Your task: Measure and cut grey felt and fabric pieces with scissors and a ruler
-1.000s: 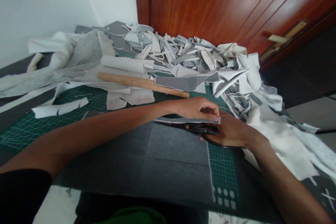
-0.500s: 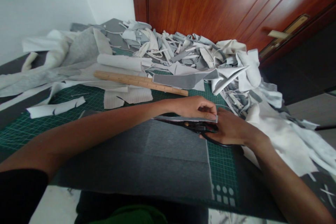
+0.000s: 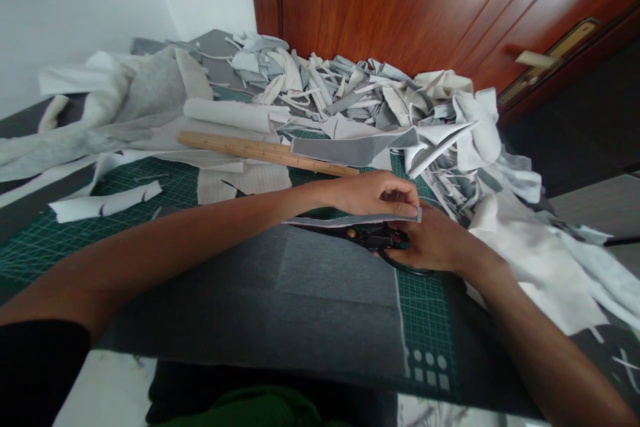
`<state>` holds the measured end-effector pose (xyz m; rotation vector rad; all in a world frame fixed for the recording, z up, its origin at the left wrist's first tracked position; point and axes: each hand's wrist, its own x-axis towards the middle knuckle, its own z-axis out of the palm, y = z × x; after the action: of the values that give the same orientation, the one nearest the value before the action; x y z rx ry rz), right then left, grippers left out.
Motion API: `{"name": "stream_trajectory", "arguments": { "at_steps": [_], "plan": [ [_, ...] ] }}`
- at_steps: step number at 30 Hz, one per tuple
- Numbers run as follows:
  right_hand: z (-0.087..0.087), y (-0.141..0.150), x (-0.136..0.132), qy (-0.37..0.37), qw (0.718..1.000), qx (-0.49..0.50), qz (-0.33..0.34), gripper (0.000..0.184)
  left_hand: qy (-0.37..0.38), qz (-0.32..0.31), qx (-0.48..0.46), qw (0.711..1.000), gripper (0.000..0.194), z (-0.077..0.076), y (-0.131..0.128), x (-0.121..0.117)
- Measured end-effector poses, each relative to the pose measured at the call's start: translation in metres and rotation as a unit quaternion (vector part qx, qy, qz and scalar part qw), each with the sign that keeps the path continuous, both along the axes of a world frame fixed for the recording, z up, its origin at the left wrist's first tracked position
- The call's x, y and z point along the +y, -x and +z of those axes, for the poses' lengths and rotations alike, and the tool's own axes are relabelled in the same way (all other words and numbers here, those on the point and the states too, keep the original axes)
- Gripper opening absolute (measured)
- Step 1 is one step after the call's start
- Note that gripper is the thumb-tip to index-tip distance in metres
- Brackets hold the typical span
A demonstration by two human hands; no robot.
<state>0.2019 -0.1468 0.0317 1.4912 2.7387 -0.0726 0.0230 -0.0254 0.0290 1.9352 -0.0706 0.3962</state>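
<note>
Black-handled scissors [image 3: 373,237] lie in my right hand [image 3: 433,240], its fingers wrapped round the handles. Their blades point left along the far edge of a dark grey fabric sheet [image 3: 320,300]. My left hand [image 3: 383,193] is just beyond the scissors and pinches the right end of a narrow grey fabric strip [image 3: 345,220]. The strip runs left from my fingertips, along the far side of the blades. My left forearm hides where the strip and the blade tips end.
A green cutting mat [image 3: 427,307] lies under the sheet. Beyond my hands are a wooden ruler [image 3: 265,153], a grey fabric piece [image 3: 330,150] and a heap of fabric scraps [image 3: 345,90]. White cloth [image 3: 530,267] lies at the right, a pale offcut [image 3: 105,201] at the left.
My left hand has moved slightly right and away from me with the strip end. The scissors and my right hand have shifted slightly left, and the gap between strip and sheet looks wider.
</note>
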Motion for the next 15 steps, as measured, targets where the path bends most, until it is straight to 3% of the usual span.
{"name": "stream_trajectory", "arguments": {
  "at_steps": [15],
  "plan": [
    [0.0074,-0.0062,0.0069,-0.011,1.0,-0.021,0.001,0.03,-0.002,0.012,-0.006,1.0,0.025,0.0095,0.0034,0.0036]
  ]
}}
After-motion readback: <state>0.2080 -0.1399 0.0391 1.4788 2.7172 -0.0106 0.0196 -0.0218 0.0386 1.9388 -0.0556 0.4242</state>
